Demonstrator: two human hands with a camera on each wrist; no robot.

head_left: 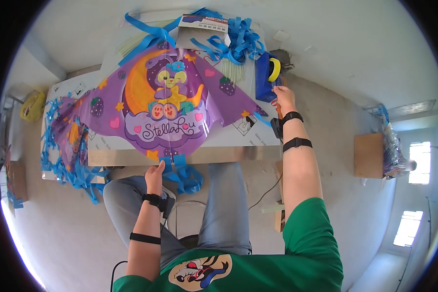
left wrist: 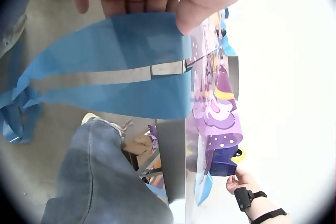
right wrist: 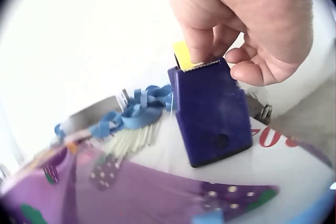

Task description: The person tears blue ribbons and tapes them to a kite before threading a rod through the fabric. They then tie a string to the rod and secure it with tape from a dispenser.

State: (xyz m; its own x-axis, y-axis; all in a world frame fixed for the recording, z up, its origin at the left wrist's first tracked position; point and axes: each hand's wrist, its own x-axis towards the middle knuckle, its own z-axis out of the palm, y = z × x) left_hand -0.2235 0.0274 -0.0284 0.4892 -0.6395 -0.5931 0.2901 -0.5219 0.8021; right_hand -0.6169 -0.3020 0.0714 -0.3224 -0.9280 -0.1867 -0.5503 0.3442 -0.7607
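A purple kite (head_left: 210, 104) printed with a cartoon rabbit, a moon and "StellaLou" lies spread over the table. At its bottom corner, my left hand (head_left: 154, 179) pinches a looped blue ribbon (left wrist: 131, 37) between thumb and fingers; the rest of the ribbon hangs below the table edge. Over at the table's right side, my right hand (head_left: 284, 97) is at the dark blue tape dispenser (right wrist: 212, 111), which carries a yellow-cored roll (head_left: 274, 69). My curled fingers hold the tape at the serrated cutter (right wrist: 202, 65), the index fingertip right on that edge.
Behind the kite stand an open carton (head_left: 202, 36), piled blue ribbons (head_left: 241, 36) and pale thin sticks (head_left: 232, 70). More kites with blue tails (head_left: 68, 146) cover the left side table. The metal table edge (head_left: 219, 155) runs in front of my knees.
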